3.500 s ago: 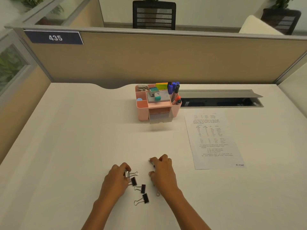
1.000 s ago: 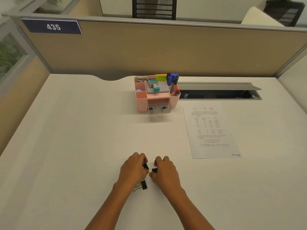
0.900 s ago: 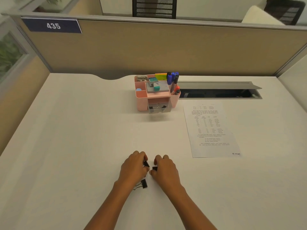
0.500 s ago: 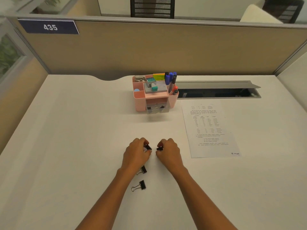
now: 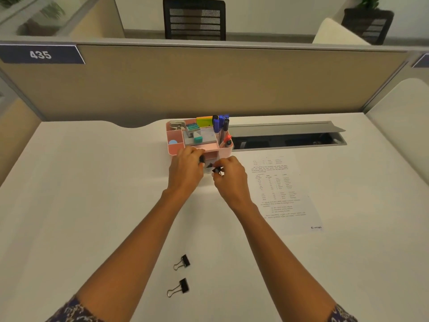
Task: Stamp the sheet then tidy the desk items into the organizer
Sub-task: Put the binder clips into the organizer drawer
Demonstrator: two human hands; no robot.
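A pink desk organizer stands at the back middle of the white desk, holding markers, sticky notes and a stamp. Both my hands are stretched out to its front, over the small drawer, which they mostly hide. My left hand is closed on a black binder clip. My right hand pinches another black binder clip. Two more binder clips lie on the desk near me, between my forearms. The printed sheet lies flat to the right of my hands.
A grey cable tray with its lid open runs along the back right of the desk. A beige partition closes off the far side. The desk's side edges meet low walls left and right.
Both hands have moved away from me, from the middle of the desk to the organizer's front, each carrying a binder clip. Two clips stayed behind on the desk.
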